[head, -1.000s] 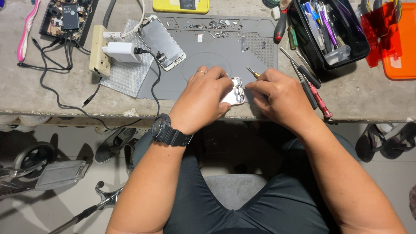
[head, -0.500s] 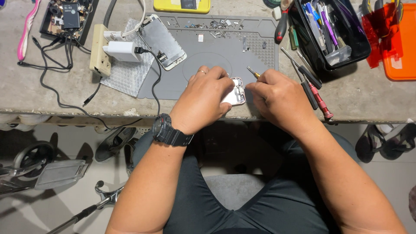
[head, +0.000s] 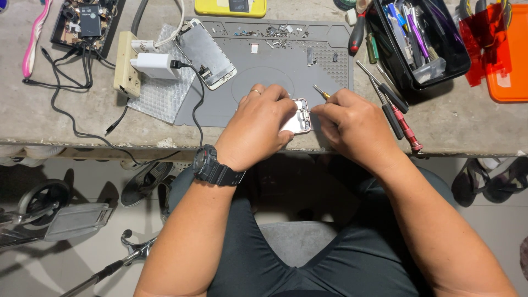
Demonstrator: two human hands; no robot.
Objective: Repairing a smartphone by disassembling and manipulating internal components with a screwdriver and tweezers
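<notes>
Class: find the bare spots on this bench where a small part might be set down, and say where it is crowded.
Free: the grey mat between the screw pile and the hands; the bench left of the bubble wrap. Crowded: around the black tray and screwdrivers.

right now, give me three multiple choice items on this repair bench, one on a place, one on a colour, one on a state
1. Where does the detached phone screen lie?
A. on the grey mat's upper left corner
B. in the black tool tray
C. on the floor

2. What colour is the flat case past the mat's far edge?
A. blue
B. yellow
C. white

3. What is the left hand doing?
A. resting flat and empty
B. gripping the opened phone body
C. holding a charger

Answers: A, the screen overlaps that corner; B, it is plainly yellow; B, its fingers wrap the pink-edged frame.
</notes>
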